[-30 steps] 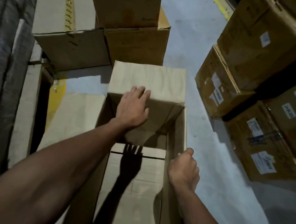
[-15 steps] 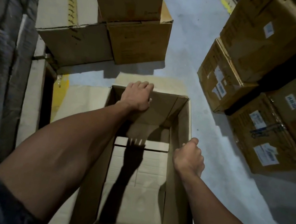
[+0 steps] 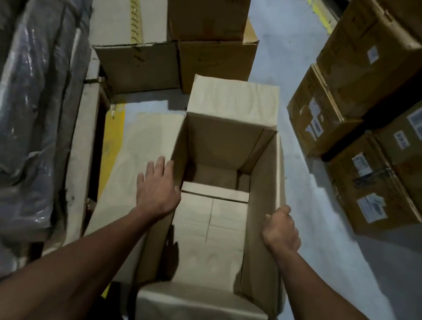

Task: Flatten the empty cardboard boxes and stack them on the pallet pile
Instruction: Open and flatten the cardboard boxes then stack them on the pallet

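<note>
A second ago our left hand (image 3: 159,190) was lying flat on the far flap (image 3: 232,99) of the tall, open, plain brown cardboard box (image 3: 260,214); now we are finding it drawn back to the left wall's top edge, fingers straight and spread, its grip released. The far flap, folded low half a second ago, is standing up again. Our right hand (image 3: 281,229) is keeping its clenched grip on the right wall's rim as before. The box's base and near wall are being cut off by the near flap (image 3: 200,317), and blur is making the labels on the stacked brown cartons (image 3: 391,167) at right unreadable. The box is standing upright on the grey floor (image 3: 280,51) between our arms, mouth opening upward, its long axis running away from us.
</note>
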`<state>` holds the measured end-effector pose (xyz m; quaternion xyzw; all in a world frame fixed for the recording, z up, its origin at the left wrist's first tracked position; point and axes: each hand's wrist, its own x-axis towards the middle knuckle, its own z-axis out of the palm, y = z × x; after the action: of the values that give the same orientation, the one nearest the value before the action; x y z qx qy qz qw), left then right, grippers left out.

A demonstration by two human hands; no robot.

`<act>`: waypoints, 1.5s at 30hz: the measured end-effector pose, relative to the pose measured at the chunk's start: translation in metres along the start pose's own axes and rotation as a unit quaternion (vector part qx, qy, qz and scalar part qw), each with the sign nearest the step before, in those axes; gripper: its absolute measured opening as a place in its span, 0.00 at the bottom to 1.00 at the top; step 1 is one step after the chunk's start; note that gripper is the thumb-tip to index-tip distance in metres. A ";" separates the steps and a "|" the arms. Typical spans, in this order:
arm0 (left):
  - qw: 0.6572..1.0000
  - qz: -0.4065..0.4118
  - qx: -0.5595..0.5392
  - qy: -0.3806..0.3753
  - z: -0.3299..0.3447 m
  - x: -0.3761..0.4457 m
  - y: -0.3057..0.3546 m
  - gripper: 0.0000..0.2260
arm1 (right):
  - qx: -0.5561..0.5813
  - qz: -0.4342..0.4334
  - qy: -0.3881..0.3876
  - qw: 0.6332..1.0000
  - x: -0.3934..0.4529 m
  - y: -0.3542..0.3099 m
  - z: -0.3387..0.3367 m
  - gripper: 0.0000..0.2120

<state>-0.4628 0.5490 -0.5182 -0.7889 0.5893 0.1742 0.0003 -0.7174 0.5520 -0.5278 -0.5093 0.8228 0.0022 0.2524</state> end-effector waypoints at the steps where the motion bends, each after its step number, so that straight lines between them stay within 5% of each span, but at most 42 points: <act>1: 1.000 -0.013 -0.016 -0.004 0.004 -0.010 -0.002 0.31 | -0.004 0.002 -0.003 1.000 -0.006 0.003 -0.001 0.15; 6: 0.992 -0.067 -0.108 -0.019 0.028 -0.047 -0.019 0.33 | -0.019 0.020 -0.021 0.999 -0.023 0.015 -0.001 0.17; 12: 0.967 -0.160 -0.187 -0.067 0.032 -0.053 -0.031 0.16 | 0.027 0.021 -0.037 0.999 -0.021 0.018 -0.003 0.13; 32: 0.949 -0.115 -0.295 0.017 -0.074 -0.077 0.005 0.04 | 0.139 -0.074 0.046 0.986 -0.053 0.015 -0.107 0.06; 41: 0.967 -0.074 -0.220 0.105 -0.071 -0.102 0.004 0.08 | 0.188 -0.061 0.035 0.980 -0.077 0.022 -0.115 0.09; 45: 0.981 0.032 -0.066 0.177 -0.075 -0.100 0.032 0.27 | 0.209 -0.049 0.040 0.976 -0.078 0.023 -0.120 0.10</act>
<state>-0.4966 0.6171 -0.4134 -0.7864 0.5920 0.0702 -0.1618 -0.7581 0.5972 -0.3965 -0.4846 0.7886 -0.2019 0.3201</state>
